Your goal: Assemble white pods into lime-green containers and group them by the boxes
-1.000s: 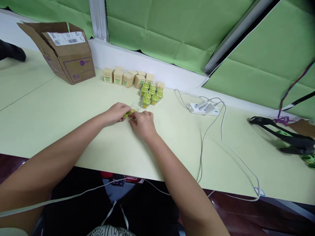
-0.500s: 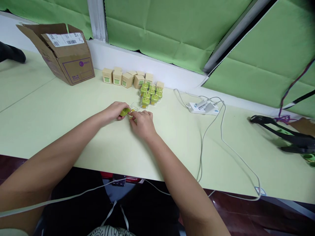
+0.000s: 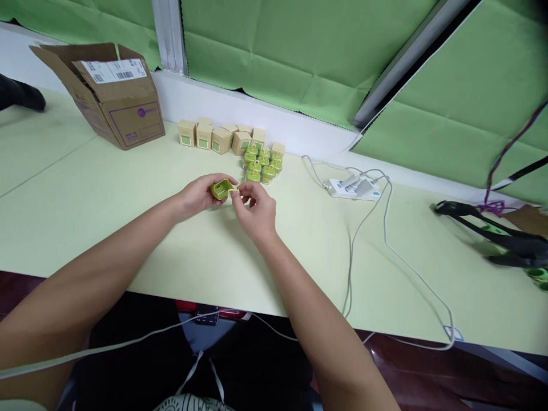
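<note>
My left hand (image 3: 199, 195) is closed around a small green plastic cap (image 3: 221, 188), its hollow side turned up toward me. At the cap's right edge, my right hand (image 3: 258, 216) pinches a small pale loop (image 3: 233, 192) between thumb and forefinger. My fingers partly cover the loop, and I cannot see how it joins the cap. Just beyond my right hand, several clear containers with green caps and pale loops (image 3: 269, 171) stand in a cluster on the table.
Small cardboard boxes (image 3: 186, 133) line the wall behind the containers. A large open carton (image 3: 135, 123) stands at the back left. To the right are a white power strip (image 3: 342, 192) with trailing cables (image 3: 351, 245) and a black stand-like object (image 3: 492, 228) on the pale table (image 3: 308, 251).
The cap has tipped so that its hollow side shows. My right fingers have moved from a small yellow piece to the pale loop. The clear piece beyond my fingers is no longer visible.
</note>
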Demonstrator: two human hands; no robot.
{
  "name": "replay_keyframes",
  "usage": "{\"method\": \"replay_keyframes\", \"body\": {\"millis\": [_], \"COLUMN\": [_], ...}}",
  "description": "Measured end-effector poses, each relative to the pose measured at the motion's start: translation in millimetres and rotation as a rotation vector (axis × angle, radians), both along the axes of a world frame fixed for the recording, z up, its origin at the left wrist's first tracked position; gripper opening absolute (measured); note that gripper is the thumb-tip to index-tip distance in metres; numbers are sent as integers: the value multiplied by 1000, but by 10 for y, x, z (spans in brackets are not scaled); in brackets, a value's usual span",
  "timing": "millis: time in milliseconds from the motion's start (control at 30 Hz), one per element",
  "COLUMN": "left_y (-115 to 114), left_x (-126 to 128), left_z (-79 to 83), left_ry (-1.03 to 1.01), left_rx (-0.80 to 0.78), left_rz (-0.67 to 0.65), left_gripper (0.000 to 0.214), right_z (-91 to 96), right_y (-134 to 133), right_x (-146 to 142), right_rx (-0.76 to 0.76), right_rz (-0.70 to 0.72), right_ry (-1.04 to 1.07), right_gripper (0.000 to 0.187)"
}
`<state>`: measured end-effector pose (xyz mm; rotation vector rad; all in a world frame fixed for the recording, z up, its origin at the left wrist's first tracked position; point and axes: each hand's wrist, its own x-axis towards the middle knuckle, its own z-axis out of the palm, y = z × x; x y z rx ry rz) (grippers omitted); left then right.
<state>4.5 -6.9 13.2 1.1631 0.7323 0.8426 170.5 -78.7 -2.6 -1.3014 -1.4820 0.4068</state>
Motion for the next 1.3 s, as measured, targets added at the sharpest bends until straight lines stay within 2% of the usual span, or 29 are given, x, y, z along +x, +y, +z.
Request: {"method": "replay_keyframes", "body": {"millis": [133, 433, 667, 867, 1300], "left_y": [-21, -66, -97, -115, -60], "left_x": [-13, -6, 42, 62, 79], "left_z": [-40, -81, -94, -82, -179], "left_ry": [-63, -21, -14, -29, -51], "left_rx": [65, 157, 215, 232, 328], "left_rz": [-81, -145, -118, -86, -111], "left_gripper": [39, 54, 50, 60, 53], "right_z": [-27, -27, -21, -45, -114], "right_y": [-8, 16, 21, 21, 38], "right_x": [-60, -91, -100, -97, -41], "right_rx": [-74, -182, -185, -149, -118], "right_rz": [-21, -38, -90, -35, -28], "right_ry": [172, 322, 293, 294, 175], "right_gripper": [23, 23, 21, 24, 31]}}
